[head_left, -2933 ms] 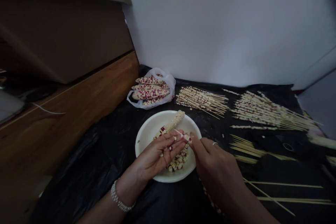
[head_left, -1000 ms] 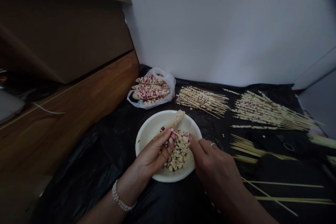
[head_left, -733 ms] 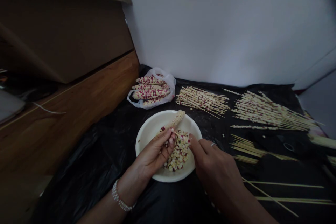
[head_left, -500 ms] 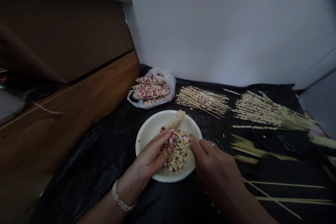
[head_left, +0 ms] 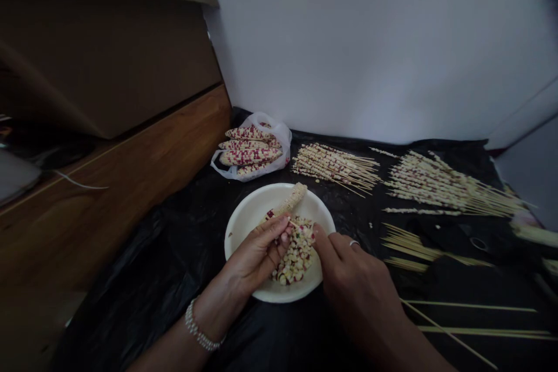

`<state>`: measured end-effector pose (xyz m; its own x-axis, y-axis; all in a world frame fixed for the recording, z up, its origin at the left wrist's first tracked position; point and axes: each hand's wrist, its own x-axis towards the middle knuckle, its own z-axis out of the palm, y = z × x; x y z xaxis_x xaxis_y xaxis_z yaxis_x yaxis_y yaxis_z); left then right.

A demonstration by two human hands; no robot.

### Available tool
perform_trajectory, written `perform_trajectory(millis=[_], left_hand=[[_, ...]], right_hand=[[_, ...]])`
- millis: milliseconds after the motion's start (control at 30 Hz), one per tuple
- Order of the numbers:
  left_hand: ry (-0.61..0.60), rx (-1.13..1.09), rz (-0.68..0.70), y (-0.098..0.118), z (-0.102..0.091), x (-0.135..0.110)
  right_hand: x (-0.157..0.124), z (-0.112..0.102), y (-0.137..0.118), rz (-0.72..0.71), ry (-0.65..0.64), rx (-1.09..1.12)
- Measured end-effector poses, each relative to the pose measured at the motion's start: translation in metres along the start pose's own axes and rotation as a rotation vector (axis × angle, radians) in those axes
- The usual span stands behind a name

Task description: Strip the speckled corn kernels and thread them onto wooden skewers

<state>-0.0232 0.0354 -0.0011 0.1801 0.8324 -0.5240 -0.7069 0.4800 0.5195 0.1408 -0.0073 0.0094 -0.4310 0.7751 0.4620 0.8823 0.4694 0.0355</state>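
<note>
My left hand (head_left: 264, 250), with a beaded bracelet at the wrist, is over the bowl, its thumb and fingertips pinching a small pale corn kernel (head_left: 288, 217). My right hand (head_left: 355, 261) wears a ring and is closed around a thin bamboo skewer (head_left: 449, 334). The skewer's tip meets the kernel at my left fingertips, and its far end sticks out past my right wrist. Beneath my hands is a white bowl (head_left: 238, 215) holding loose corn kernels (head_left: 292, 267). A mostly stripped corn cob (head_left: 296, 197) lies in the bowl behind my left fingers.
A plastic bag (head_left: 285, 139) of speckled corn cobs (head_left: 250, 156) lies behind the bowl. Kernel-threaded skewers (head_left: 322, 163) form one pile, with a second pile (head_left: 431, 183) farther right. Bare skewers (head_left: 410, 244) lie at right on black plastic sheeting (head_left: 174, 261). Cardboard (head_left: 131, 58) stands at left.
My right hand and the skewer have shifted very slightly left, toward my left fingertips. The left hand keeps its pinch, and the bowl and piles stay in place.
</note>
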Motion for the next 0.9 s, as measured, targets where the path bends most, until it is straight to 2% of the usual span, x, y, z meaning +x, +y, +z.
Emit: perform_trajectory(millis=[367, 633, 900], left_hand=[[-0.016, 0.049, -0.018, -0.0012, 0.0036, -0.0027], [-0.021, 0.122, 0.042, -0.0053, 0.0045, -0.0038], [-0.042, 0.179, -0.04, -0.008, 0.0063, -0.0056]], right_hand=[[-0.0014, 0.0017, -0.0026, 0.021, -0.057, 0.021], [-0.0004, 0.0032, -0.0034, 0.009, -0.034, 0.002], [-0.0001, 0.0043, -0.004, 0.008, -0.049, -0.015]])
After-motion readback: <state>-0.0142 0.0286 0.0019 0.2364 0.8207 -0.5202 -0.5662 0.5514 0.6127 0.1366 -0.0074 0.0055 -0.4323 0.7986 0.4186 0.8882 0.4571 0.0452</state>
